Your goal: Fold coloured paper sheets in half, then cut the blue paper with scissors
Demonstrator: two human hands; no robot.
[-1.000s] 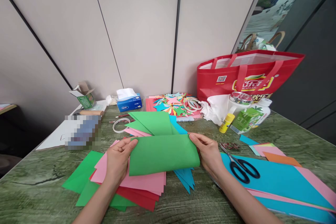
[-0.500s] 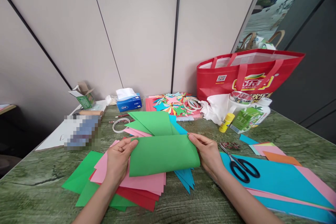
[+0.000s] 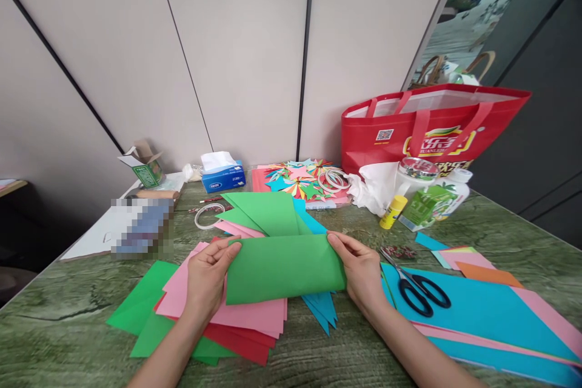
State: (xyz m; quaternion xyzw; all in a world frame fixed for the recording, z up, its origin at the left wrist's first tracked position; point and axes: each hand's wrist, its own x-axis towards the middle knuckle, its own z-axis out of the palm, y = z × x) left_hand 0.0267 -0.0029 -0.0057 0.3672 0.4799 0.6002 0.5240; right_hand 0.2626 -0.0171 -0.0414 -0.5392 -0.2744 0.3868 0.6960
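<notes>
Left grip (image 3: 207, 276) clenched on left end of folded green sheet (image 3: 284, 270), thumb on top near the upper corner, fingers underneath. Right grip (image 3: 361, 270) clenched on the right end, thumb and fingertips pinching the upper right corner. Sheet is doubled over, fold line along its far side, loose edges toward the near edge of the counter (image 3: 68, 297); held low over the paper pile, about midway along the near edge. Below it: pink sheets (image 3: 254, 315), a red sheet (image 3: 240, 342) under those, more green paper (image 3: 145, 309) fanned toward the near left corner. Blue triangular pieces (image 3: 322, 309) stick out from under the right end. Scissors (image 3: 418, 291), black handles, lie just beside the right wrist on a large blue sheet (image 3: 477, 309) that runs to the near right corner. Far edge: tissue box (image 3: 224, 177), pile of coloured paper stars (image 3: 302, 182), yellow glue stick (image 3: 391, 212), red bag (image 3: 431, 127) against the wall. Tape ring (image 3: 207, 216) lies flat, left of centre.
</notes>
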